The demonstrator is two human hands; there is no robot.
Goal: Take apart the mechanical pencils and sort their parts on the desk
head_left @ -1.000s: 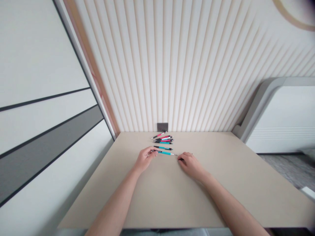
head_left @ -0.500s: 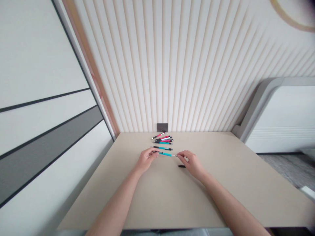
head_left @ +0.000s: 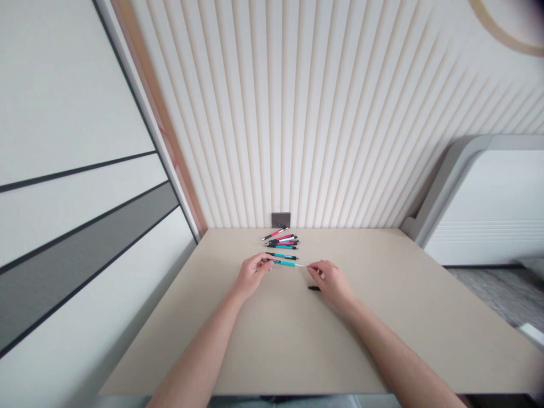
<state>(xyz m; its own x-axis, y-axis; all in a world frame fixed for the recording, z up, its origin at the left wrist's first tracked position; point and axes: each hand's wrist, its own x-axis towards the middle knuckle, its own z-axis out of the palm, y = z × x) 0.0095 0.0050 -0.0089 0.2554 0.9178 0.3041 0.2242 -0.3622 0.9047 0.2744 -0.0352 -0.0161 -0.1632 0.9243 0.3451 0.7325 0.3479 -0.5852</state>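
My left hand (head_left: 254, 274) pinches the dark end of a blue pen barrel (head_left: 284, 263), which lies level above the table. A thin whitish refill (head_left: 300, 265) sticks out of the barrel's right end. My right hand (head_left: 330, 277) has thumb and forefinger closed on the refill's far tip. Below that hand, partly covered by it, a small black pen part (head_left: 314, 288) rests on the tabletop. Just behind the barrel lies another blue and black pen (head_left: 284, 256).
Farther back, several red, blue and black pens (head_left: 284, 241) lie in a loose pile on the beige table (head_left: 263, 345). One red and black pen (head_left: 274, 234) sits apart, near the wall socket (head_left: 281, 220). A ribbed wall panel (head_left: 280, 113) rises behind the table.
A little more of the refill shows between the barrel and my right hand. The barrel has shifted slightly away from me, nearer the pen behind it.
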